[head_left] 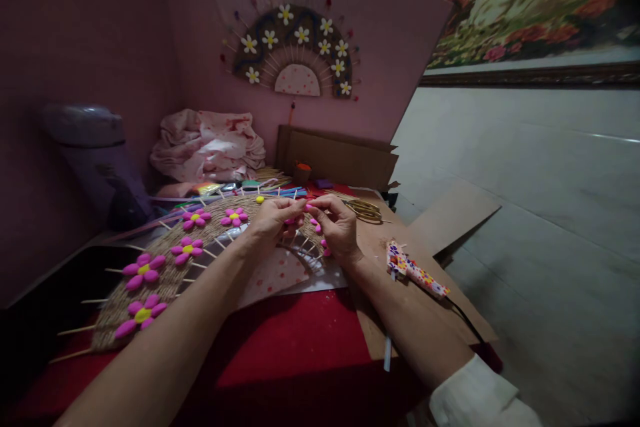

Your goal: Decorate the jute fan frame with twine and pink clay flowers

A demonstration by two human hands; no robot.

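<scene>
A half-ring fan of wound jute twine (pixel 113 313), with thin wooden sticks poking out of both edges, lies on the table. Pink flowers (pixel 187 250) with yellow centres sit along it, and a lone yellow dot (pixel 259 199) is near its top. Over the fan's right half, my left hand (pixel 276 219) and my right hand (pixel 338 225) meet, fingers closed in a pinch. Between their fingertips is a small pink clay-like piece (pixel 309 207). More pink shows under my left fingers, partly hidden. A dotted pale pink half-circle (pixel 277 270) fills the fan's middle.
A glue gun in flowered wrapping (pixel 417 271) lies on cardboard at right. Gold-handled scissors (pixel 365 209) lie behind my right hand. Cardboard sheets (pixel 340 159), crumpled pink cloth (pixel 210 143) and a purple bottle-like object (pixel 97 160) stand behind. A finished fan (pixel 295 33) hangs above.
</scene>
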